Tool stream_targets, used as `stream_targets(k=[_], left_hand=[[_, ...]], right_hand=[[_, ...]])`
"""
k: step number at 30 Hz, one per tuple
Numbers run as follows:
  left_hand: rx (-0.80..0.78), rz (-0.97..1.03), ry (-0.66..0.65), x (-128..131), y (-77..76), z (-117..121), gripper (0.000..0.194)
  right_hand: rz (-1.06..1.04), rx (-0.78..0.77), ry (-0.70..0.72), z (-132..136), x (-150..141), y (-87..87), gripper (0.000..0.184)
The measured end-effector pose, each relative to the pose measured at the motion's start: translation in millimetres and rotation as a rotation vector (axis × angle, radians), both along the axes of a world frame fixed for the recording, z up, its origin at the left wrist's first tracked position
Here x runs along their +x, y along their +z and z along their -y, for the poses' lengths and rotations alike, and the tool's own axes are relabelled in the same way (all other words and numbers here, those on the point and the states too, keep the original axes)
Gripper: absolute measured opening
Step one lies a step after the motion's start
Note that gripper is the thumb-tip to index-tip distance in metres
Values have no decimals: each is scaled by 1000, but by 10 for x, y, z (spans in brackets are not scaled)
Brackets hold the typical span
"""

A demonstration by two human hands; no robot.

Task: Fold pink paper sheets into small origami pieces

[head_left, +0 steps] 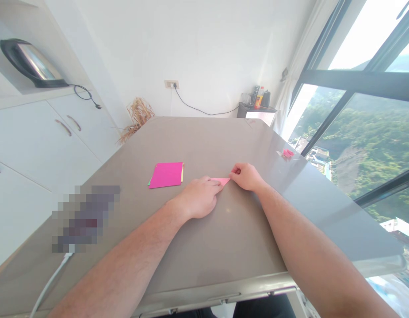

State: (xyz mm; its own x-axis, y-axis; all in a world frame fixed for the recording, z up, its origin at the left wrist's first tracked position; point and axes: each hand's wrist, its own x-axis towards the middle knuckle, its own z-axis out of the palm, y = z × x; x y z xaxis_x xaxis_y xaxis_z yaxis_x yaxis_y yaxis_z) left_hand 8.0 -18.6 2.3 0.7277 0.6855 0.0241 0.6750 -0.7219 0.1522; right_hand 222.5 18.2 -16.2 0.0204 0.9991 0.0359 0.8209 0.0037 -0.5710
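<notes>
Paper (pixel 220 180), pink and folded to a point, is lying on the grey table (pixel 207 141), around mid-table left to right, partly under my L hand (pixel 202 196). Its tip is pointing R, toward my R hand (pixel 246 176), and the visible part's long axis is running roughly L-R, approx. parallel w/ the near edge; the L end is hiding under my fingers, so I'm not seeing its full shape. My L hand is lying palm down, fingers extended and pressing on it. My R hand is curling, thumb and index right by the tip; I can't tell if they're pinching it.

Re writing: an orange bottle (pixel 259 98) is standing on the side stand (pixel 257 113) by the far wall, its label too small for me to read. A pixelated item (pixel 88 216) is sitting at table L w/ a white cable (pixel 53 276) running to it; I'm getting no legible text there.

Magenta sheet (pixel 166 174) is topping a small stack just L of my L hand, green and yellow edges peeking out. Pink bits (pixel 288 153) are lying near the table's R edge, window side.
</notes>
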Motion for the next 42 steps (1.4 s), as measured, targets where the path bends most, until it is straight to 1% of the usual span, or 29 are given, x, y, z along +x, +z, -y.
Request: stream_targets(k=[3, 7, 10, 13, 15, 17, 21, 25, 27, 29, 31, 33, 36, 39, 42], left_hand=[[12, -1, -6, -5, -19, -8, 50], [32, 8, -14, -14, -23, -11, 47], [8, 57, -27, -39, 2, -11, 45], [-34, 120, 20, -70, 28, -21, 45], [-42, 133, 35, -81, 22, -36, 44], [-34, 123, 8, -81, -2, -55, 44], [-46, 127, -27, -78, -38, -79, 50], [-111, 167, -46, -85, -2, -84, 58], [-139, 178, -16, -89, 5, -98, 55], [-153, 209, 54, -88, -19, -131, 47], [-147, 272, 135, -81, -72, -181, 42], [-122, 339, 213, -68, -135, -232, 39], [-57, 333, 291, -52, -203, -274, 35], [8, 245, 309, -56, -206, -256, 32], [-20, 205, 294, -81, -158, -208, 34]], right_hand=[[102, -13, 17, 24, -57, -3, 11], [214, -14, 50, 48, -129, 21, 17], [228, -38, 73, 68, -148, 54, 24], [230, -61, 76, 89, -155, 83, 32], [255, -61, 82, 105, -166, 95, 31], [284, -48, 93, 125, -185, 101, 26], [295, -9, 117, 169, -231, 103, 30], [287, -9, 141, 189, -251, 98, 36], [279, -14, 155, 187, -240, 87, 43], [256, -9, 162, 179, -214, 70, 49], [206, -7, 155, 167, -180, 48, 45], [160, -23, 143, 156, -154, 27, 34], [154, -29, 159, 165, -161, 9, 27], [162, -1, 220, 210, -220, 23, 31], [166, 0, 268, 267, -285, 59, 42]])
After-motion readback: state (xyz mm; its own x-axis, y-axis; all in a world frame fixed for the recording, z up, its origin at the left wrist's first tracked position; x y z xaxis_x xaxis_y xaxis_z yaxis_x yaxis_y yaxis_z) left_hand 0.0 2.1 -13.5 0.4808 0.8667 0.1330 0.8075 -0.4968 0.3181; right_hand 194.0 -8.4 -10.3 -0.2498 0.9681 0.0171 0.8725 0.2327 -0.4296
